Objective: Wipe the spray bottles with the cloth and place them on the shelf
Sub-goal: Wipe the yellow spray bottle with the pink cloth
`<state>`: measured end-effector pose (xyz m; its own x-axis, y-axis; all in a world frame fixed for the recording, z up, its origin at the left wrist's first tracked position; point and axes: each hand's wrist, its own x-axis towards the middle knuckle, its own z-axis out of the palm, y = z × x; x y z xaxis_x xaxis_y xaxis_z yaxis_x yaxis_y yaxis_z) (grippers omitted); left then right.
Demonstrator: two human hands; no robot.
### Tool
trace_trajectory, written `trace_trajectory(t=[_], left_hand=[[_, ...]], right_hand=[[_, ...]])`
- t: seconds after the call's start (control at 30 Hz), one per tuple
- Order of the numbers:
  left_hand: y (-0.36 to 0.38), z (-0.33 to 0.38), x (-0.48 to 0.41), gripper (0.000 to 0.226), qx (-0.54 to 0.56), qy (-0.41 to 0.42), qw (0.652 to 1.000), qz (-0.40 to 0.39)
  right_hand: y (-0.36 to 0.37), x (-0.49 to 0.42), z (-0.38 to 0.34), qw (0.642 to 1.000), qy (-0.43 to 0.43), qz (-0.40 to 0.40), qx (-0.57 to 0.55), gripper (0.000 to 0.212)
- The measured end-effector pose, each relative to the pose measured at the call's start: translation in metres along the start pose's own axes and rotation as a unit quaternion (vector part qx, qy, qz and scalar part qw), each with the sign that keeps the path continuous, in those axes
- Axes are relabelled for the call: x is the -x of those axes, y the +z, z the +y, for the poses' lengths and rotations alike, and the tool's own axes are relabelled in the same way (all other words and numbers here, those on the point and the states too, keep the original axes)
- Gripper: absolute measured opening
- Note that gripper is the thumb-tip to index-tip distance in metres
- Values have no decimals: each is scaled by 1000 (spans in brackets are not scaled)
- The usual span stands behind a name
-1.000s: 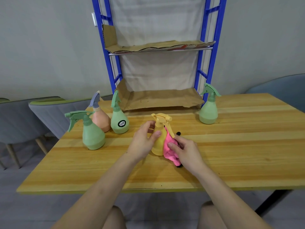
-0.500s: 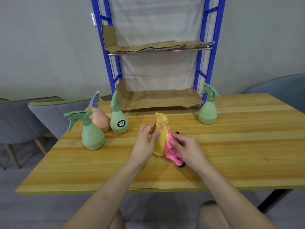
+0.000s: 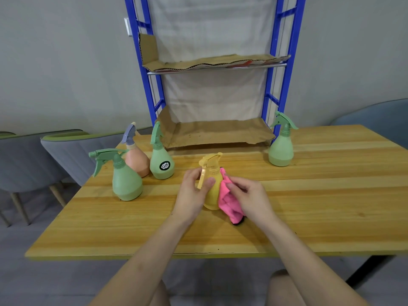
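Upright yellow spray bottle [image 3: 212, 192] touches pink cloth [image 3: 227, 200], apparently bunched.

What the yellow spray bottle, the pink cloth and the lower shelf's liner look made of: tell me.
The yellow spray bottle: probably plastic, matte; one even moulded colour, trigger included.
The pink cloth: soft fabric, perhaps microfibre; it bunches in loose folds.
The lower shelf's liner: brown cardboard, dull, with ragged, creased edges.

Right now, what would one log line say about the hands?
step: wipe | left hand: grips yellow bottle | right hand: holds pink cloth against bottle | shelf: no bottles yet
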<state>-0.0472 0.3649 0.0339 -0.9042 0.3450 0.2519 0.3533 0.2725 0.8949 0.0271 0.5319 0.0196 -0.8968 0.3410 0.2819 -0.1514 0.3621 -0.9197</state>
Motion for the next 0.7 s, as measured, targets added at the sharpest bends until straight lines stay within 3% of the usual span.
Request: trace_trajectory(t=[0.1, 0.3, 0.43, 0.6, 0.7], left_hand=[[5, 0, 2, 22, 22, -14, 1000, 17], [5, -3, 0, 42, 30, -19, 999, 11], [6, -5, 4, 41, 49, -7, 999, 6], [13, -12, 5, 44, -15, 5, 999, 34], [13, -8, 7, 62, -40, -3, 999, 22]], right_hand=[[6, -7, -15, 999, -29, 19, -9, 31], [-2, 4, 5, 999, 23, 1, 34, 29], [2, 0, -5, 999, 1, 12, 32, 31], [12, 0, -15, 999, -20, 27, -3, 35], [2, 6, 1, 1000, 6, 16, 24, 31]])
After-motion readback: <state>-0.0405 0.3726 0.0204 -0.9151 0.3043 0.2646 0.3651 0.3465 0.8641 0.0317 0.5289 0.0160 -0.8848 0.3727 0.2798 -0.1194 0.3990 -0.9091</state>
